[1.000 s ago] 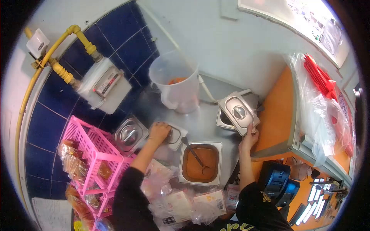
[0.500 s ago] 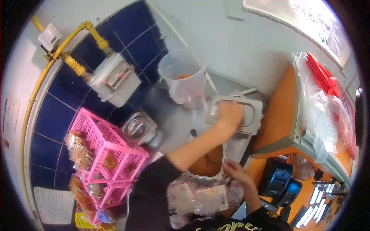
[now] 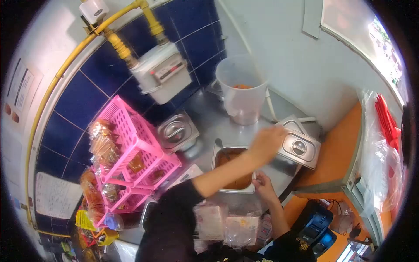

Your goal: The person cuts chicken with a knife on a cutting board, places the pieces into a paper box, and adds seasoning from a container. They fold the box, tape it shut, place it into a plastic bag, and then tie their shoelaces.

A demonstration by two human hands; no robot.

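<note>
**Both hands at the steel pans**

Closest to me, clear plastic packets [image 3: 210, 220] lie on the counter [image 3: 205, 120] at 6 o'clock from the open sauce pan [image 3: 231, 188]. At 4 o'clock from it a black card terminal [image 3: 315, 222] sits on the orange ledge [image 3: 336, 153].

My right hand [image 3: 262, 181] rests at the pan's near right corner with the fingers curled on the rim. I cannot tell whether that grip is pinching the steel or only touching it.

My left arm crosses over the orange sauce. The left hand [image 3: 267, 142] is blurred, its grip open with fingers stretched out and holding nothing, right at the edge of the lidded pan [image 3: 300, 148] at 2 o'clock.

A spoon handle [image 3: 218, 143] sticks out of the sauce at the far rim. A small lidded pan [image 3: 176, 131] stands at 10 o'clock, beside the pink rack [image 3: 131, 148] at 9. At 12 o'clock a plastic jug [image 3: 242, 91] stands upright, and the gas meter [image 3: 161, 72] hangs on the blue tiles beyond.
</note>
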